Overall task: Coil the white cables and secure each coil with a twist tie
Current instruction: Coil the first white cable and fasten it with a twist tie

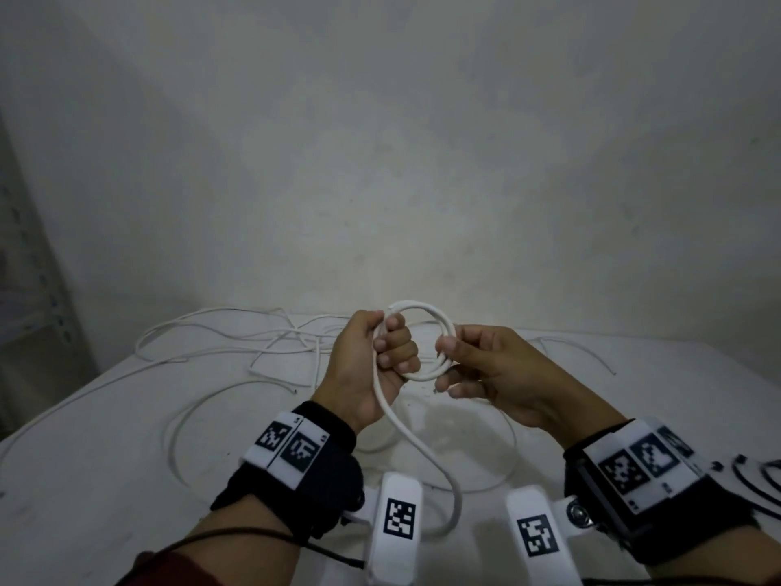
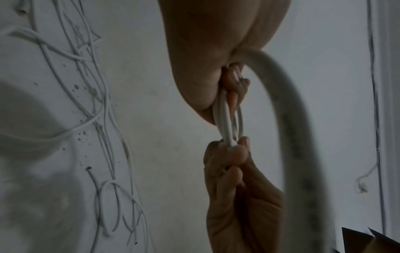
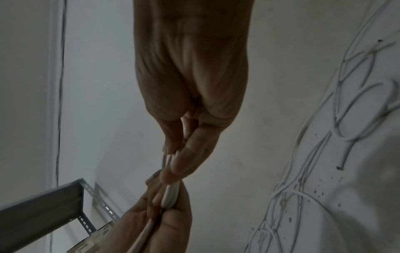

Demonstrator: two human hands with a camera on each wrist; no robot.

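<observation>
A small coil of white cable [image 1: 427, 310] is held up above the table between both hands. My left hand [image 1: 382, 353] grips the coil's left side with fingers curled round it. My right hand [image 1: 456, 357] pinches the coil's right side between thumb and fingers. The cable's loose tail [image 1: 422, 450] hangs from the left hand down to the table's front. In the left wrist view the coil [image 2: 226, 126] shows edge-on between the two hands. In the right wrist view my right hand's fingertips [image 3: 179, 164] close on the coil's strands [image 3: 168, 195].
Several loose thin white cables [image 1: 262, 344] lie tangled across the white table [image 1: 84, 480], mostly at the back left. A large cable loop [image 1: 190, 450] lies under my hands. Dark ties [image 1: 756, 475] lie at the right edge. A metal shelf [image 3: 54, 196] stands at the left.
</observation>
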